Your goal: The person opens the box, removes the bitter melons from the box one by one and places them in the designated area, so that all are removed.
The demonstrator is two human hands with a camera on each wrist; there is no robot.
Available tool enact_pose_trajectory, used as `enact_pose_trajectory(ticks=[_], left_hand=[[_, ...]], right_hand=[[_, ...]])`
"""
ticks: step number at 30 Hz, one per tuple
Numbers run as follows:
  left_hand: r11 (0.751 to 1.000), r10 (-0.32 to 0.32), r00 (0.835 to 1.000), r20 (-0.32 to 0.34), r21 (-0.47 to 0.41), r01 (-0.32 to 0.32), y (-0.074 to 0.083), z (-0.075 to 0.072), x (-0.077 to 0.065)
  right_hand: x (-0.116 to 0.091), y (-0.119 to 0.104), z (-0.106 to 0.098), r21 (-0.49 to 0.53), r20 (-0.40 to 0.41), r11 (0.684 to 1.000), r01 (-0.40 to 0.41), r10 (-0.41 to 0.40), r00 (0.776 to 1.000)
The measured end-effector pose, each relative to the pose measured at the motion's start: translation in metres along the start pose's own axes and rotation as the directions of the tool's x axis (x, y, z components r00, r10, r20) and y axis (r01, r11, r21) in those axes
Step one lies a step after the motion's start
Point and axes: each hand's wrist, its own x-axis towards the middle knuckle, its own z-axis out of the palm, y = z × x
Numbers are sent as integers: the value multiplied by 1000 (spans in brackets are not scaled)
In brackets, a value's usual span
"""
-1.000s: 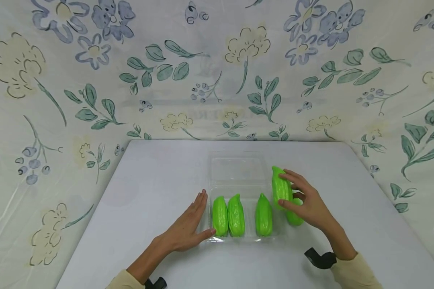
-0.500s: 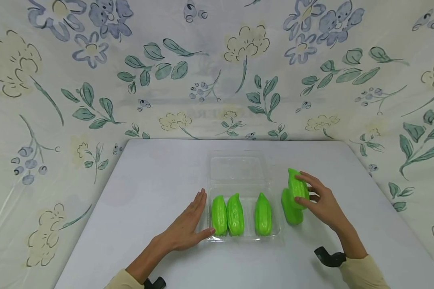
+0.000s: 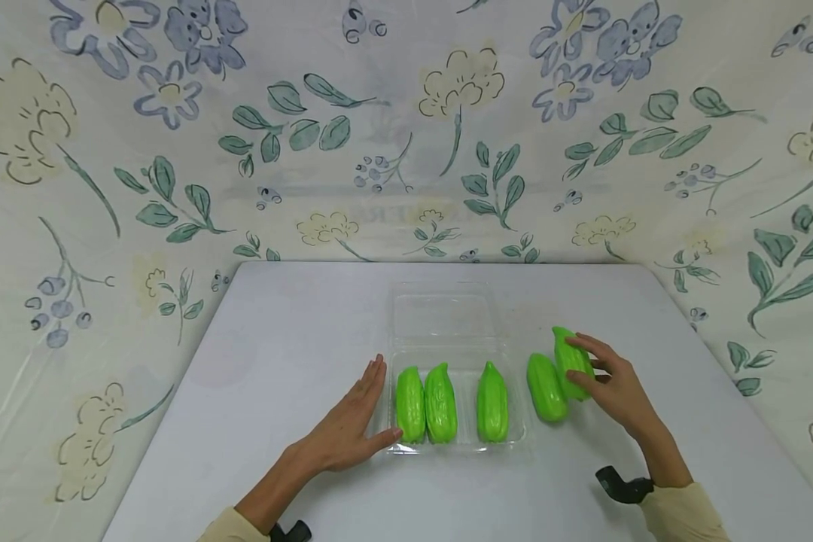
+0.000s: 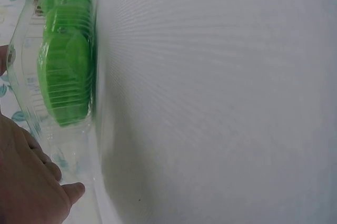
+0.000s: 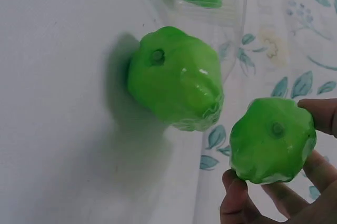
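1. Head view: the right hand (image 3: pixel 616 388) has a green gourd (image 3: pixel 573 366) between thumb and fingers, just right of the loose gourd (image 3: pixel 546 388) on the table (image 3: pixel 298 324). Three boxed gourds (image 3: pixel 492 403) lie in the open clear box (image 3: pixel 467 406). Left hand (image 3: pixel 352 418) has its fingers straight, resting along the box's left edge, not wrapped round anything.
2. Left wrist view: green shows through the box's ribbed wall. Looks like thin plastic, so probably light, bendy and easy to shove around; I'd only touch the rim gently.
3. Right wrist view: the green gourd is seen end-on, thumb and fingers on opposite sides. Shiny, so my guess is light, stiff, kinda slippery. Grab it round the middle, where the lobes should help.
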Motion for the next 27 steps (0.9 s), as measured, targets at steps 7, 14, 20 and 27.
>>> enact_pose_trajectory(ticks=[7,14,20,27], left_hand=[[1000,-3,1000,-6,-4,3,1,1,2],[1000,5,1000,-10,-6,-5,1,1,3],[1000,3,1000,-4,-3,-3,0,1,2],[1000,-1,1000,1,-3,1,1,0,4]], right_hand=[[2,12,1,-19,28,998,-53,54,998],[4,11,2,-38,61,989,-144,146,987],[0,19,4,-49,20,979,-198,200,980],[-5,29,6,-77,64,970,-231,236,970]])
